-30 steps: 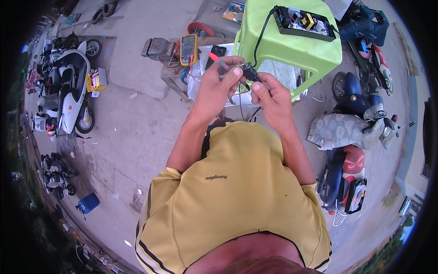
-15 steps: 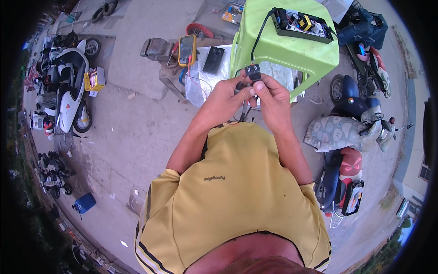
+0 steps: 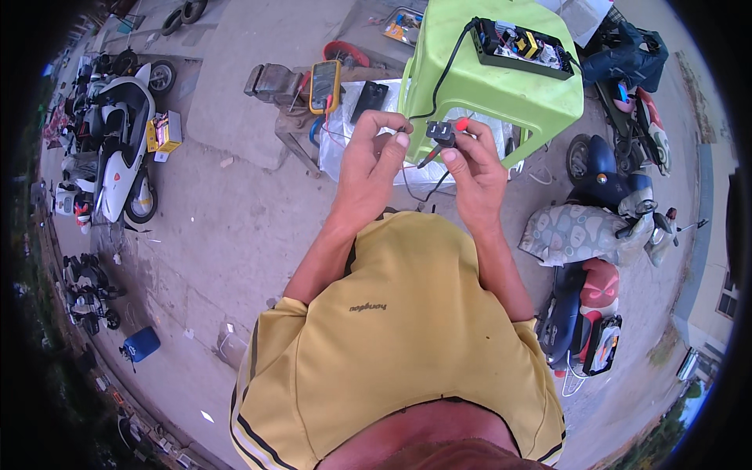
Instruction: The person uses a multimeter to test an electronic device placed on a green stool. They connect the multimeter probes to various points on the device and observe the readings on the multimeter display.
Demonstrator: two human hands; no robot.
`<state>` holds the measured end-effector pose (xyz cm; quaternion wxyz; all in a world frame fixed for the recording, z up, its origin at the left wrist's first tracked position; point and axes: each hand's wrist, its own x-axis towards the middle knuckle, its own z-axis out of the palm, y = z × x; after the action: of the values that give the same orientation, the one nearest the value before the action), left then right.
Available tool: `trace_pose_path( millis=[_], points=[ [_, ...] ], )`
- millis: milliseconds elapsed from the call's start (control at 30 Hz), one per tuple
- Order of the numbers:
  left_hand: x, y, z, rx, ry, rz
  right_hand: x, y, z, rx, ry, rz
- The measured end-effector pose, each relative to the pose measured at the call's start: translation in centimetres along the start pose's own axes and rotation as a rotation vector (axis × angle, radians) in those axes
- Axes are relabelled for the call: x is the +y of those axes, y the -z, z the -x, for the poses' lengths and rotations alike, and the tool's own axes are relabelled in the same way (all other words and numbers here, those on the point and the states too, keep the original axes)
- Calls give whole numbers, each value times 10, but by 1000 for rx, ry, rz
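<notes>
Left hand (image 3: 368, 160) and right hand (image 3: 478, 166) drawn apart since earlier frame. Green stool (image 3: 470, 90) beyond, open black-cased device (image 3: 523, 51) on top. Left pinching black cord (image 3: 449, 74) from device; right gripping black plug (image 3: 440, 132), prongs showing, between hands, red-tipped probe (image 3: 462, 124) alongside.

The top edge crops the stool (image 3: 501, 94); the right hand (image 3: 479, 166) partly hides the plug (image 3: 440, 132); the meter (image 3: 323, 84) is too small to read.
</notes>
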<state>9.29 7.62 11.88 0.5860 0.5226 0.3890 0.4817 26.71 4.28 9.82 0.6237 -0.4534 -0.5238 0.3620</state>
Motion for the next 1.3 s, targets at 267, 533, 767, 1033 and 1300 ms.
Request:
trace_pose_path(
  millis=[267, 533, 767, 1033, 1300],
  points=[
    [8, 0, 1, -13, -111, -71, -1, -2, 2, 1, 205, 324],
    [13, 0, -5, -30, -135, -115, 4, -2, 2, 15, 318, 530],
    [11, 4, -9, 39, -347, -316, -5, -9, 0, -45, 335, 601],
    [18, 37, -5, 66, -316, -189, -8, 5, -21, 54, 467, 637],
    [51, 110, 9, 103, -345, -68, -18, 16, -49, 248, 615, 918]
  ],
)
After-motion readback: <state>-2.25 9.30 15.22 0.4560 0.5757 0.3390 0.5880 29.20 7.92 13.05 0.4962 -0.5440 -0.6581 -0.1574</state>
